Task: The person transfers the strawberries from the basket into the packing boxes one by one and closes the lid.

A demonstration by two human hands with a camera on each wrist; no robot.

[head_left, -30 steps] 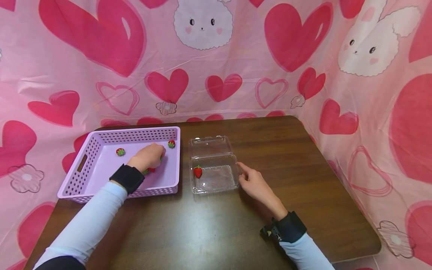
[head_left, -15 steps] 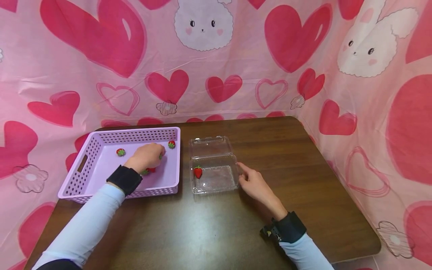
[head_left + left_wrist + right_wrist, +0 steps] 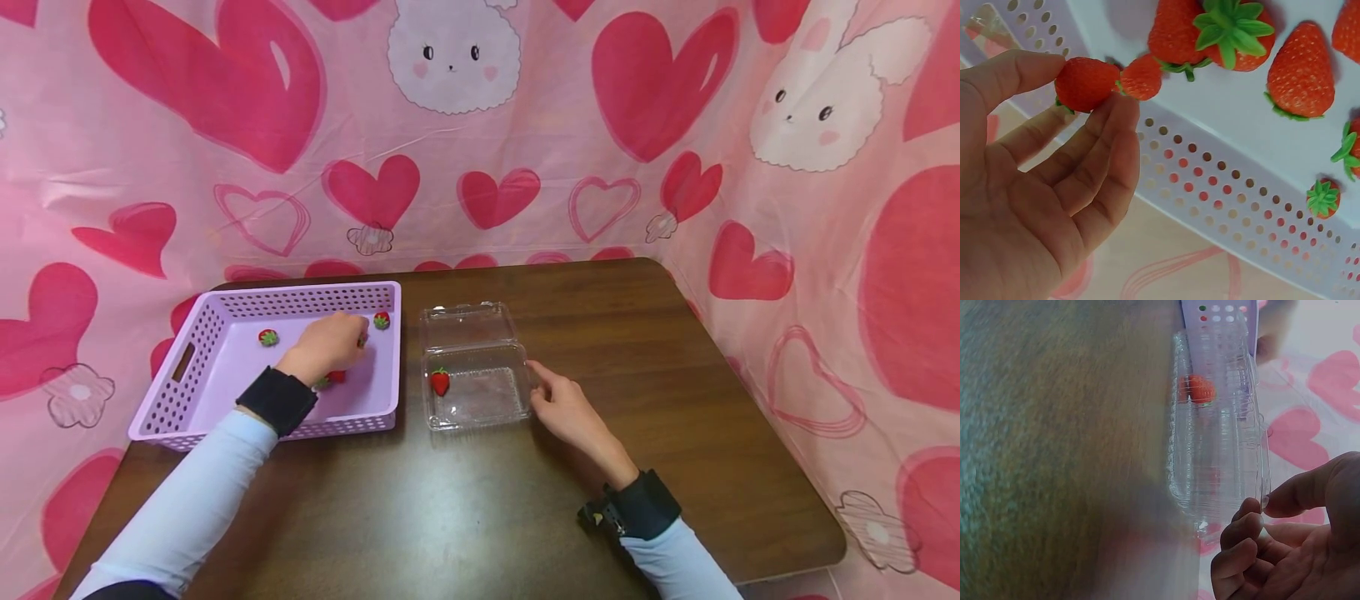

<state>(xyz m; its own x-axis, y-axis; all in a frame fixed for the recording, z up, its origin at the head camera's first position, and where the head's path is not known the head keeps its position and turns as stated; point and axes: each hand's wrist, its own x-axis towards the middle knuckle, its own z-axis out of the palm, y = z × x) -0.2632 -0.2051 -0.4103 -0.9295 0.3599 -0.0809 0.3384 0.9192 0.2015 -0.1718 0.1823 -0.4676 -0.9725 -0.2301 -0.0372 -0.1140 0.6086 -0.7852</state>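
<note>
Fingers of left hand, left wrist view: clamped on strawberry over basket, thumb opposing, likely for control. Right wrist view: right hand pinches container edge, probably steadying. Head view: open container beside basket on surface, presumably shortening reach.

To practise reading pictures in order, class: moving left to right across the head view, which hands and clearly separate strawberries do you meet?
Leftmost strawberry in the lilac basket, left hand, corner strawberry at the basket's far right, lone strawberry in the clear container, right hand.
</note>
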